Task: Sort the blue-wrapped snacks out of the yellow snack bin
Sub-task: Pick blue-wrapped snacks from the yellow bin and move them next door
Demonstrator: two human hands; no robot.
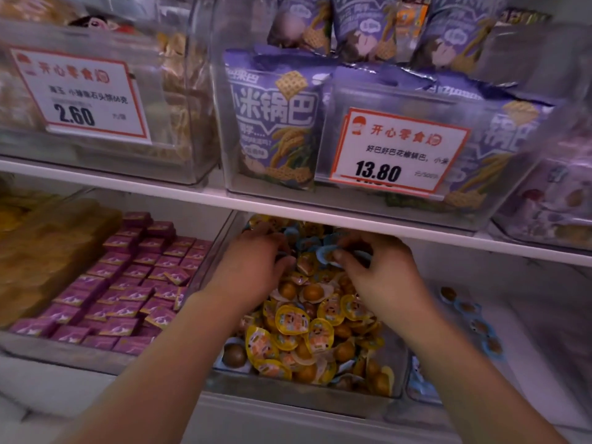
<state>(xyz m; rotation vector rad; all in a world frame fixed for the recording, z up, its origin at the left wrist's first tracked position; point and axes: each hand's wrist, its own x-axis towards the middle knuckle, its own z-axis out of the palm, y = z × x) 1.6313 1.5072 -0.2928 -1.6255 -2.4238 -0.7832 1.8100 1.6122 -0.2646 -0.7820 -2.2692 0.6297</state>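
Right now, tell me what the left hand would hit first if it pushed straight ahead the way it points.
Probably the blue-wrapped snacks heaped at the back of the clear plastic bin, just past the left hand; depth there is unclear.

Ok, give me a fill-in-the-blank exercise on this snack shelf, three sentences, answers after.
1. The right hand pinches a ____-wrapped snack at the back of the yellow snack bin.
2. The bin left of the yellow snack bin holds small ____ boxes.
3. The price tag on the bin of purple bags above reads ____.

Missing words: blue; pink; 13.80
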